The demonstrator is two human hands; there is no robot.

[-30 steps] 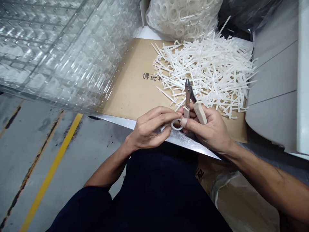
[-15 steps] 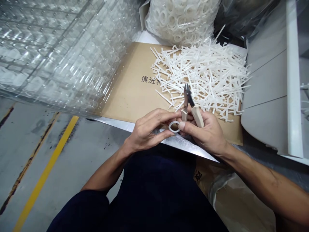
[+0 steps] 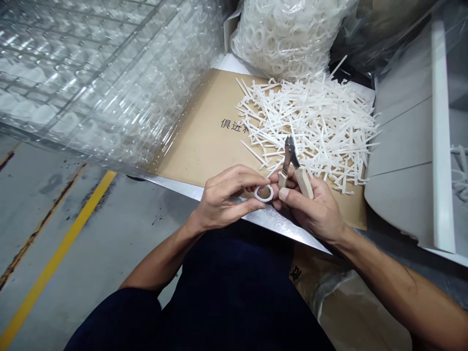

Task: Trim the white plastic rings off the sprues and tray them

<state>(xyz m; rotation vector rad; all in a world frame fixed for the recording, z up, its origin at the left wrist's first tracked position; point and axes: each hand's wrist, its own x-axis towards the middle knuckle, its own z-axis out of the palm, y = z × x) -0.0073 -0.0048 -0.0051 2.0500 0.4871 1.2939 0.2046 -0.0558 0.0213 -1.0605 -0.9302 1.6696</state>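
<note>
Since the frame half a second earlier, the right hand's point(image 3: 314, 207) thumb has come off the white ring point(image 3: 263, 199), which is now between the left hand's point(image 3: 223, 197) thumb and fingers. Largest are the clear plastic trays point(image 3: 109, 83) on the left, with rows of moulded pockets; some whitish stuff shows through, too blurred to identify. Under everything runs a metal-edged table point(image 3: 281, 226). At the right, a grey-white container point(image 3: 402, 146) has a raised rim, with white pieces point(image 3: 460, 170) lying beyond it. Brown cardboard point(image 3: 197, 131) covers the table's middle and carries a loose heap of white plastic sticks point(image 3: 318, 126). Behind the heap sits a clear bag point(image 3: 288, 39) packed with white rings. Below the table edge, a clear liner point(image 3: 329, 287) hangs open; what it holds cannot be told. Both hands are nearly closed: the left pinches the ring above the table's near edge, and the right grips beige-handled pliers point(image 3: 304, 183), handles spread, nose pointing at the heap. Smallest is the ring, just beside the right hand's fingers.
</note>
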